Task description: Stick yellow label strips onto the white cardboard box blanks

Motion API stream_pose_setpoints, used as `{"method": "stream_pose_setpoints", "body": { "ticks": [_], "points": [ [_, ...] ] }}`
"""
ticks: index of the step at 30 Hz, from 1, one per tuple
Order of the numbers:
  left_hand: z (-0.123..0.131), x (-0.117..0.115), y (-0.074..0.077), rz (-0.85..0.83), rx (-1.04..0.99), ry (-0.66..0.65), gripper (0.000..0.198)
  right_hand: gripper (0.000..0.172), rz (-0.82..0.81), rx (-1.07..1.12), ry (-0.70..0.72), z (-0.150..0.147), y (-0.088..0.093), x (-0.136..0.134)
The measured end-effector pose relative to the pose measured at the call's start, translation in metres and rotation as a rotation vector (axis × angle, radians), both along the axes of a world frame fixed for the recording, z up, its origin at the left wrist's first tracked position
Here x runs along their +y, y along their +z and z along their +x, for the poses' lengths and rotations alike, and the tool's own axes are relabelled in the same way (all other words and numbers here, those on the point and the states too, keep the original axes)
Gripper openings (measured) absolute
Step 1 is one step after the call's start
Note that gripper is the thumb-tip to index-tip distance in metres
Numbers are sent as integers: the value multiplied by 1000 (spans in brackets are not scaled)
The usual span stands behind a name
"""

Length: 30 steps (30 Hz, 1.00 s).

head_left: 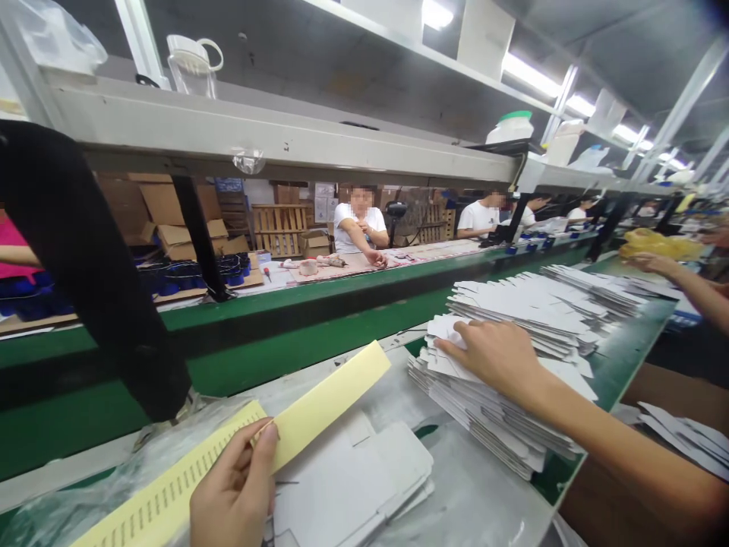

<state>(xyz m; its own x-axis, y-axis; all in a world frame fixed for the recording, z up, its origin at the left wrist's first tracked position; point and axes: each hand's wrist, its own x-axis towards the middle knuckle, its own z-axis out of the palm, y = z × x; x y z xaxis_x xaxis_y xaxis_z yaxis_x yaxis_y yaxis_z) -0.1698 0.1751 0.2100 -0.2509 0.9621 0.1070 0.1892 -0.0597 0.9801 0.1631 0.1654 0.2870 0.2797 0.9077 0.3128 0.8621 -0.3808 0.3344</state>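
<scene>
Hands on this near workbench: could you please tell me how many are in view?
3. The left hand pinches a yellow strip at the bottom; the right hand rests on the white card stack; another person's hand reaches in at far right. Others may be hidden.

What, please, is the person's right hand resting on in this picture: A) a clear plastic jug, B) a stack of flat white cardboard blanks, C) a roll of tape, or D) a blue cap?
B: the right hand lies open on top of the stack of flat white cardboard blanks, while the left hand pinches a yellow strip.
</scene>
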Motion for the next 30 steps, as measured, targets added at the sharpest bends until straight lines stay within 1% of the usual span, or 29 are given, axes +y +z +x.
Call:
{"method": "stream_pose_setpoints", "body": {
  "ticks": [5,9,12,13,14,15,16,17,18,19,20,21,22,24,25,28,30],
  "points": [
    [0,2,1,14,-3,10,53,52,58,8,-18,13,-3,3],
    [2,2,-1,52,-46,-62,55,53,29,-6,12,22,-2,9],
    [5,2,-2,50,-67,-127,53,49,-44,3,0,13,4,12],
    [6,1,-2,54,-81,-145,51,45,-24,0,23,5,7,12],
    [7,1,-3,59,-100,-164,49,41,34,-1,93,-6,9,10],
    [7,0,-3,60,-119,-185,49,36,120,10,223,-20,10,6],
    [8,-1,-4,56,-138,-210,50,32,226,38,399,-38,9,3],
    [9,-2,-5,53,-154,-234,51,28,315,96,621,-57,8,-1],
    [9,-2,-6,51,-166,-253,52,25,361,195,848,-78,5,-4],
    [8,-3,-7,54,-171,-264,52,23,366,302,1014,-98,1,-6],
    [7,-2,-8,66,-167,-265,51,21,325,389,1128,-117,-4,-7],
    [6,-1,-9,84,-154,-256,50,19,268,454,1190,-134,-8,-5],
    [3,1,-10,105,-135,-238,48,15,194,514,1213,-147,-11,-1],
    [-3,7,-12,145,-87,-193,44,11,67,634,1200,-165,-14,10],
    [-7,11,-12,164,-65,-174,43,12,36,698,1185,-169,-14,17],
    [-19,21,-12,216,-14,-121,39,20,42,839,1155,-173,-10,33],
    [-24,25,-11,251,-1,-82,37,23,36,864,1151,-173,-8,40]
  ]
}}
